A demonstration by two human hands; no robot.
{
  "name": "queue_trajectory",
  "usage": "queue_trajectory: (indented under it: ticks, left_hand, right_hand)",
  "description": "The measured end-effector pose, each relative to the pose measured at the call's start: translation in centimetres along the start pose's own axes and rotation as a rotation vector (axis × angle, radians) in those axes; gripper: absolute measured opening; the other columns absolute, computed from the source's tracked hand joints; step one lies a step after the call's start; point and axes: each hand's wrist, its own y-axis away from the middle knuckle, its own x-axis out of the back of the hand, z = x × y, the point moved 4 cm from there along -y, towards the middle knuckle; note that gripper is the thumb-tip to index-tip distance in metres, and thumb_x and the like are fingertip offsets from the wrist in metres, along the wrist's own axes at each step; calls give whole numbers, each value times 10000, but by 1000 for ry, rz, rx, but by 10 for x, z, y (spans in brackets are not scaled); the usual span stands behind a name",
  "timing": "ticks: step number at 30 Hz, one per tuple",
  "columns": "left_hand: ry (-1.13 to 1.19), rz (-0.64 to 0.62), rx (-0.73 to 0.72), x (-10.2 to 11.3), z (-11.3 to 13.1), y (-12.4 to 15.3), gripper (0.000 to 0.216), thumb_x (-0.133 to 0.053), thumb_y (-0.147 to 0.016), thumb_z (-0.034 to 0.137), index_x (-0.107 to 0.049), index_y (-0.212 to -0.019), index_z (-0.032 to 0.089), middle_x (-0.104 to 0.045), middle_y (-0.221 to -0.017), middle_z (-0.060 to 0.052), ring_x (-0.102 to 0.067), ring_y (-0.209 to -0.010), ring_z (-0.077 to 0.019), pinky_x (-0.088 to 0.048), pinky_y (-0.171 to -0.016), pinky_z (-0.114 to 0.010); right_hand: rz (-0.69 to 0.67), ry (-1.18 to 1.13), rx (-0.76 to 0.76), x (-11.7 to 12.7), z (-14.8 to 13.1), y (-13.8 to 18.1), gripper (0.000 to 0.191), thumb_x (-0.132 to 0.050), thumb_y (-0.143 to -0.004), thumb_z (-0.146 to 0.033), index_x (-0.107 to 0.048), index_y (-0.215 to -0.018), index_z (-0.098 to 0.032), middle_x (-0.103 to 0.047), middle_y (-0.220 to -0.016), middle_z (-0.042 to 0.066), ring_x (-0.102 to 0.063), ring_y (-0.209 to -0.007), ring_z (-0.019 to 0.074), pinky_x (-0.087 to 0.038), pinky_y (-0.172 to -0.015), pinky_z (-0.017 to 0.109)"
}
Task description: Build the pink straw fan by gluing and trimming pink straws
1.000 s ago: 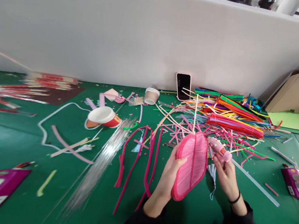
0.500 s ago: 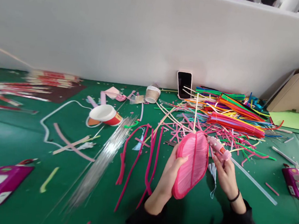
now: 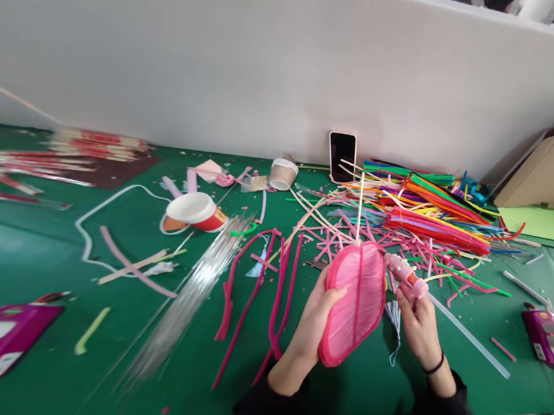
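My left hand (image 3: 311,323) is closed round the left edge of a pink oval fan-like piece (image 3: 356,305), thumb on its front face. The piece has a fuzzy pink rim, a dark pink line down its middle and a thin pale stick (image 3: 360,206) rising from its top. In my right hand (image 3: 418,325) is a pink hot glue gun (image 3: 406,274), its tip at the upper right rim. A clear glue stick (image 3: 471,337) juts from the gun's back. Below, beside the piece, lies a pale blue tassel (image 3: 394,319). Some right-hand fingers are hidden.
Bundles of coloured pipe cleaners (image 3: 439,215) and pink offcuts lie behind my hands. Left of them are bent pink pipe cleaners (image 3: 251,304), thin wires (image 3: 189,291) and a tipped paper cup (image 3: 194,212). A phone (image 3: 342,155) leans on the wall.
The pink oval piece has shifted very slightly to the left with my left hand. The glue gun stays at its rim, almost still.
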Motion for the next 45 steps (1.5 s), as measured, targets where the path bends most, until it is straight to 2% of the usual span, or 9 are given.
queue_trajectory:
  ticks: [10,17,24,33,40,45]
  left_hand:
    - [-9,9,-22,-2,3,1,432,-651,-809,307,-626,-1241,308,-691,-1240,-3,-565,-1275,-278,-470,-1062,-366]
    - [-25,32,-4,-1,2,0,457,-670,-786,343,-627,-1241,319,-707,-1209,-3,-589,-1242,-285,-504,-1018,-382]
    - [10,41,0,0,0,-1,480,-694,-741,351,-646,-1218,328,-710,-1197,-17,-595,-1235,-313,-548,-950,-396]
    - [-12,28,-8,2,0,-2,471,-655,-787,320,-621,-1257,313,-656,-1312,2,-534,-1313,-284,-481,-1068,-386]
    - [-16,49,-6,2,-2,-2,462,-680,-761,339,-648,-1222,321,-715,-1176,-8,-601,-1222,-293,-534,-977,-376]
    - [-22,39,-3,2,-2,-2,464,-658,-774,307,-640,-1237,328,-710,-1180,8,-600,-1219,-277,-533,-948,-346]
  right_hand:
    - [-1,26,-8,1,3,3,435,-512,-954,-420,-614,-1335,-233,-624,-1361,67,-542,-1313,267,-391,-1147,473]
    - [-28,18,14,1,-1,4,425,-493,-963,-392,-599,-1350,-253,-601,-1388,47,-515,-1339,264,-375,-1161,473]
    - [6,25,12,3,3,6,410,-518,-946,-391,-626,-1313,-242,-630,-1356,55,-551,-1301,269,-411,-1133,465]
    - [-28,43,-5,4,0,12,415,-492,-956,-380,-614,-1329,-245,-616,-1371,50,-532,-1321,267,-385,-1151,469]
    - [-19,58,-10,5,1,16,408,-505,-947,-386,-630,-1313,-253,-625,-1358,46,-544,-1309,274,-406,-1136,468]
    - [5,76,-4,7,3,19,408,-499,-944,-395,-640,-1300,-253,-653,-1323,47,-575,-1273,281,-412,-1128,475]
